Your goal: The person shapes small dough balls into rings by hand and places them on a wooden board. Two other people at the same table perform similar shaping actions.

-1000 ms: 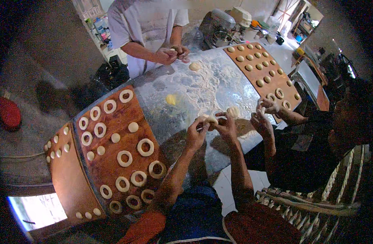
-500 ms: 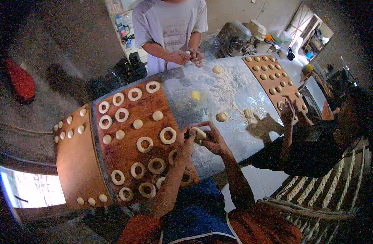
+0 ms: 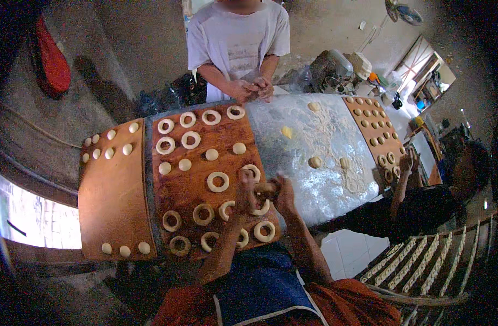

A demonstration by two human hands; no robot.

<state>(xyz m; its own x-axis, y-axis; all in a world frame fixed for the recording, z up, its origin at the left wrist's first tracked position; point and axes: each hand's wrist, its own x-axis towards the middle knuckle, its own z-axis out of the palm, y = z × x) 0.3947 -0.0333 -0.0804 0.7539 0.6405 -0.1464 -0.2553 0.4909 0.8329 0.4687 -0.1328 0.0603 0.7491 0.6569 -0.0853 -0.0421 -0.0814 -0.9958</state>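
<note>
My left hand (image 3: 245,191) and my right hand (image 3: 281,189) are closed round a shaded piece of dough (image 3: 265,191) between them, slightly blurred, over the dark wooden board (image 3: 178,201). Rings of dough (image 3: 218,181) and several round dough pieces (image 3: 211,154) lie on that board, partly hidden by my hands. To their right, the floured metal work surface (image 3: 281,157) bears dough balls (image 3: 314,162) and a yellow patch (image 3: 287,132).
A lighter board (image 3: 107,201) with dough rounds is at left, another (image 3: 363,114) at right. A person in white (image 3: 235,43) works dough opposite; a co-worker in dark clothing (image 3: 423,206) stands right, near a rack of twisted dough strips (image 3: 423,261). Mixers (image 3: 336,68) stand behind.
My hands have moved left, from over the floured metal onto the dark board, with a piece of dough between them. The view has swung right along with my body, shifting the scene.
</note>
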